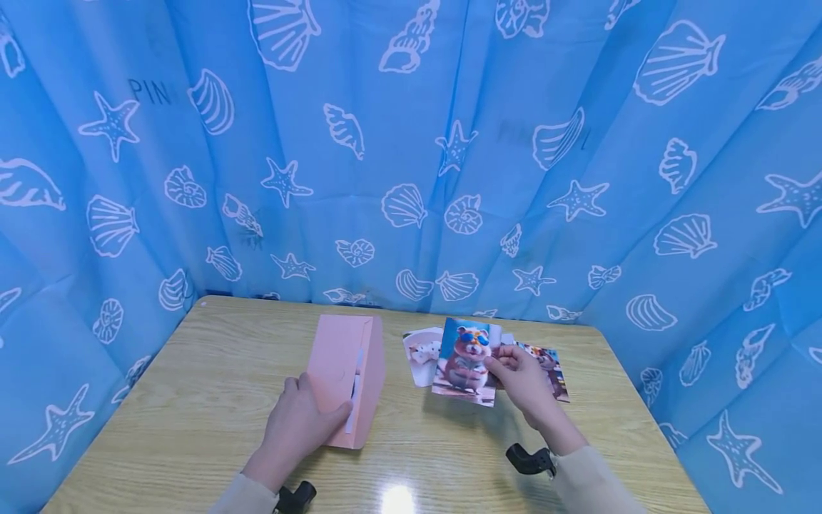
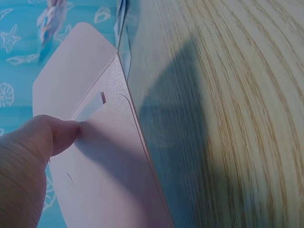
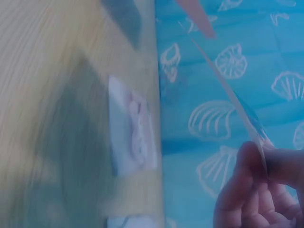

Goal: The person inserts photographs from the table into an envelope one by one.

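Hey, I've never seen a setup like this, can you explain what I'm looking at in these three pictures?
There's no robot here, just a person working with two bare hands. The wide picture comes from a camera worn on the head, looking forward and down. The other two come from cameras on the left and right wrists, so they look tilted and close.

The left hand holds a pink envelope. The right hand pinches a hamster card above the wooden table. Other picture cards lie on the table, partly hidden. Behind hangs a blue curtain with shells and starfish.
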`<state>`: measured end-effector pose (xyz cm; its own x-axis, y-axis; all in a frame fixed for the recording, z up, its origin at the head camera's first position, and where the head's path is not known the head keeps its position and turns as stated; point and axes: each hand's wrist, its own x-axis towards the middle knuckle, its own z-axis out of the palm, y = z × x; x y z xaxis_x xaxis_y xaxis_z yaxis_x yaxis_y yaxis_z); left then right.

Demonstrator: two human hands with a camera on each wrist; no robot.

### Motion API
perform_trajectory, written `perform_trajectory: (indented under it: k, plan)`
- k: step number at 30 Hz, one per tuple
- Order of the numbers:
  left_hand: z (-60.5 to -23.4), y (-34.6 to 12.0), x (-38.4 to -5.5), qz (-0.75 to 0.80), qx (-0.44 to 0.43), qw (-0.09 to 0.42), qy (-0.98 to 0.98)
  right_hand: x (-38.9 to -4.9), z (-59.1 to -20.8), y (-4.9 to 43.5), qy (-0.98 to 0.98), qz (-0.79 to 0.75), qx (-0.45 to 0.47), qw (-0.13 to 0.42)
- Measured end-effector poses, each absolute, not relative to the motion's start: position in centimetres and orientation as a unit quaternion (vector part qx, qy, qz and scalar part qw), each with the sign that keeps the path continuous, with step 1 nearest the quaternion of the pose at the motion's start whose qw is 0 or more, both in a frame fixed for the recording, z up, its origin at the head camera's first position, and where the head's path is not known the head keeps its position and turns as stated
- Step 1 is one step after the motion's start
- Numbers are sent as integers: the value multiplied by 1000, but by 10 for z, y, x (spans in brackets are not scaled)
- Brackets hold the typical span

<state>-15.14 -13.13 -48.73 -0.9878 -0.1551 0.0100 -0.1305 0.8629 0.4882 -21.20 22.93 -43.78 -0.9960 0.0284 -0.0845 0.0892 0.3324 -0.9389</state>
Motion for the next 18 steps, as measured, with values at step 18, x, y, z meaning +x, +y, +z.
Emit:
perform_trajectory:
  k: [18]
  plan:
    - [-489,-124,-153,-246,76,21,-966,-207,-426,155,770,-637,-31,-9]
